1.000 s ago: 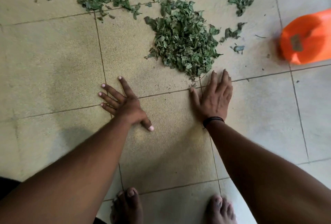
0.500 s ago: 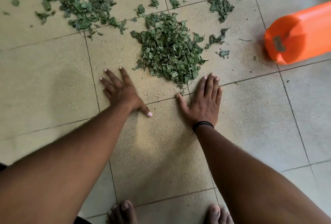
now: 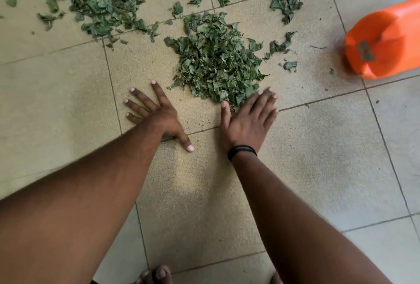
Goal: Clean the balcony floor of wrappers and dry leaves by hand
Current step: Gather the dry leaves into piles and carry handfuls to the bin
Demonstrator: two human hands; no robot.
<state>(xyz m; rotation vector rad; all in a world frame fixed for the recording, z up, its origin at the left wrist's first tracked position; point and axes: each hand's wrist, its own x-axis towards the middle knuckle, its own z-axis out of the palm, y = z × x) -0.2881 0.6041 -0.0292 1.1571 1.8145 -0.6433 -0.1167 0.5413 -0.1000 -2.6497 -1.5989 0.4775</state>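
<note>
A heap of dry green leaves (image 3: pixel 216 61) lies on the tiled balcony floor (image 3: pixel 56 106), just beyond both hands. My left hand (image 3: pixel 154 113) lies flat on the tile with fingers spread, a short way left of the heap and apart from it. My right hand (image 3: pixel 250 117), a black band at its wrist, is flat with straight fingers, and its fingertips touch the heap's near right edge. A second, looser patch of leaves (image 3: pixel 100 4) spreads at the upper left.
An orange plastic container (image 3: pixel 384 42) lies on its side at the right edge, its end turned toward the leaves. Small leaf scraps (image 3: pixel 285 5) dot the tiles between heap and container. My bare toes (image 3: pixel 156 274) show at the bottom.
Both hands have slid forward along the floor toward the heap. The right fingertips now reach the leaves; the left hand has come closer to the heap's left side.
</note>
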